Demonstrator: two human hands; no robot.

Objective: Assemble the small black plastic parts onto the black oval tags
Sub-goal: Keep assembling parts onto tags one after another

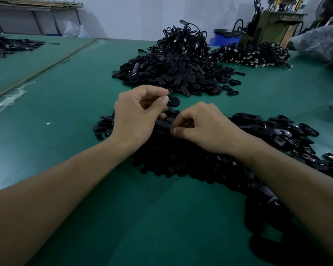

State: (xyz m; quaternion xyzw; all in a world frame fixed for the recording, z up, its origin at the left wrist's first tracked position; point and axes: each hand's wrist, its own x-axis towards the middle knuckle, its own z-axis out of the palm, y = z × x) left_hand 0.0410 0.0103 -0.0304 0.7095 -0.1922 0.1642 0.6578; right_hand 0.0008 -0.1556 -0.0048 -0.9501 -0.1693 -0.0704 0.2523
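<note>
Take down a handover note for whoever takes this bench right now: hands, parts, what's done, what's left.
Left hand: pinches a black oval tag between thumb and forefinger.
Right hand: pinches a small black part over the near pile.
Far heap of tags lies beyond on the green table.
Done: no count visible.
Left: join this pair, then probably both piles.

Black oval tags (pixel 173 73) — glossy — on a plain green table (pixel 85 83), blue bin (pixel 224 39) behind
</note>
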